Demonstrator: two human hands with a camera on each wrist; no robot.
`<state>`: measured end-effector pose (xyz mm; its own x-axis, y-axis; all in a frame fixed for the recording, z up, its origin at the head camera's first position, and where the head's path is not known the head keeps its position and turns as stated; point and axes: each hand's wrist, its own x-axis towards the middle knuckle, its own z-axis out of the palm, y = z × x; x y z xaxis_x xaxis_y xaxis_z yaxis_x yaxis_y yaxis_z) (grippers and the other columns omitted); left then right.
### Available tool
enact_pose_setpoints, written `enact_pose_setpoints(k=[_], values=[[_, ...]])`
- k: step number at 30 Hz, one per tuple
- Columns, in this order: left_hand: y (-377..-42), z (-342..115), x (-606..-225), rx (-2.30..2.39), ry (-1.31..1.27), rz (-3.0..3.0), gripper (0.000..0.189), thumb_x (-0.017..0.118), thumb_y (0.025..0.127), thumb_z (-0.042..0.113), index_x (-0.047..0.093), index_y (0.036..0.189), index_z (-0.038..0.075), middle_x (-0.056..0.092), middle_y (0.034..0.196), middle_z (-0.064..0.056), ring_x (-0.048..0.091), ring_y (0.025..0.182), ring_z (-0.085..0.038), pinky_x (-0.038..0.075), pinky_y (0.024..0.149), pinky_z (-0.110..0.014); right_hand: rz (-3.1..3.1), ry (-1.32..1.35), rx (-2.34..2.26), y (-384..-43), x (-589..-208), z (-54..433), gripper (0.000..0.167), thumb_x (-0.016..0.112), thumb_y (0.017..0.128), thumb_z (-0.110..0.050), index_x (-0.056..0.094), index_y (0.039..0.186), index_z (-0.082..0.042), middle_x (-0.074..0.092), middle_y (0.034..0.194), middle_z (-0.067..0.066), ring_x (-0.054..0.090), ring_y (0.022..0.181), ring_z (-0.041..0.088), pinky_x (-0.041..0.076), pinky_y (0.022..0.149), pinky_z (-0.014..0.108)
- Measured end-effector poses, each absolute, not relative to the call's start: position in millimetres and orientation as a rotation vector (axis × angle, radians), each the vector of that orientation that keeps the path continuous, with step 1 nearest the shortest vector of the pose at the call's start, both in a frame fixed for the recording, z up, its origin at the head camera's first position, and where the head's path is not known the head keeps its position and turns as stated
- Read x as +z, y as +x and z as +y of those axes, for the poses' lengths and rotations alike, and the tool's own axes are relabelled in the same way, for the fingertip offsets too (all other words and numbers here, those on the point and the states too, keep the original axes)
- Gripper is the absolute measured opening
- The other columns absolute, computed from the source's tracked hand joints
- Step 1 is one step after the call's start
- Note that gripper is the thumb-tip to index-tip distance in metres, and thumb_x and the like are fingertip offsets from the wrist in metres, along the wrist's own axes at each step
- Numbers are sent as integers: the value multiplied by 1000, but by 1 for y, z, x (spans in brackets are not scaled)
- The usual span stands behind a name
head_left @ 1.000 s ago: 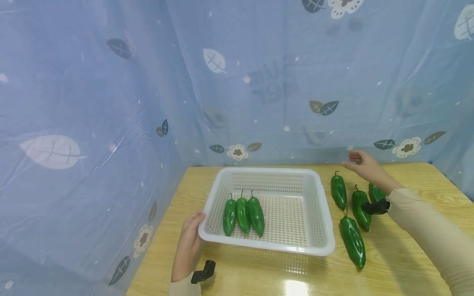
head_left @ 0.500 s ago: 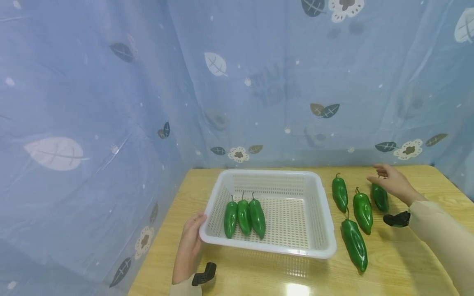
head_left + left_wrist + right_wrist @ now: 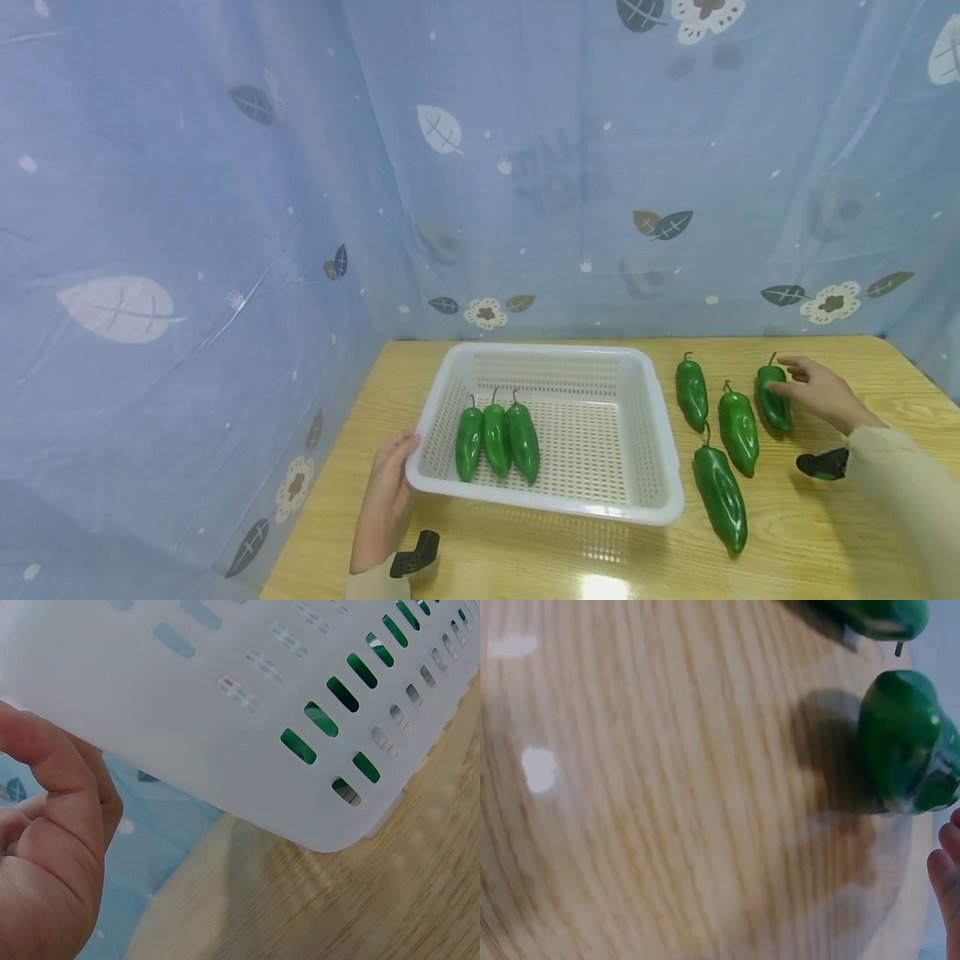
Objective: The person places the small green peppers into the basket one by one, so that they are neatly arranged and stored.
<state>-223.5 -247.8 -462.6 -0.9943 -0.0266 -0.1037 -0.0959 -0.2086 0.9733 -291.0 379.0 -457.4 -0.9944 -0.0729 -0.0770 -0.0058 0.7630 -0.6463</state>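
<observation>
My left hand (image 3: 388, 477) grips the left rim of a white plastic basket (image 3: 543, 504), fingers curled at the edge. In the left wrist view the basket's slotted side wall (image 3: 172, 705) fills most of the picture, with green showing through the slots. Three green peppers lie side by side inside, among them the middle pepper (image 3: 496, 442). On the right, my right hand (image 3: 823, 393) reaches beside the far-right pepper (image 3: 775, 414), thumb overlapping it in the head view. The right wrist view has this pepper (image 3: 900, 735) lying on the table and the fingertips (image 3: 939, 862) just below it.
Three more green peppers lie between the basket and my right hand: a back one (image 3: 691, 392), a middle one (image 3: 739, 433) and a front one (image 3: 721, 500). They rest on a wooden table (image 3: 517, 550). A blue patterned curtain (image 3: 555, 167) stands behind and left.
My right hand has moved right, over the peppers, then down to the right side of the far-right pepper. The left hand stays on the basket rim.
</observation>
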Motion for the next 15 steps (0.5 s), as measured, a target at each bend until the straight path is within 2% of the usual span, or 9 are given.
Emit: enact_pose_setpoints(k=[9, 15], values=[[-225, -249, -463, 2400, -155, 1951, 50, 51, 97, 23, 39, 135, -8, 52, 130, -14, 56, 117, -21, 50, 97, -32, 2827, -90, -1075, -293, -464, 379, 79, 48, 98, -36, 8, 144, 15, 18, 134, 52, 25, 119, 65, 37, 89, 70], [-225, -248, -464, 2395, -163, 1955, 49, 51, 97, 23, 40, 134, -8, 55, 125, -11, 58, 114, -19, 51, 96, -32, 2813, -102, -1093, -297, -469, 380, 78, 48, 98, -35, 8, 144, 14, 17, 134, 52, 25, 119, 66, 36, 89, 71]])
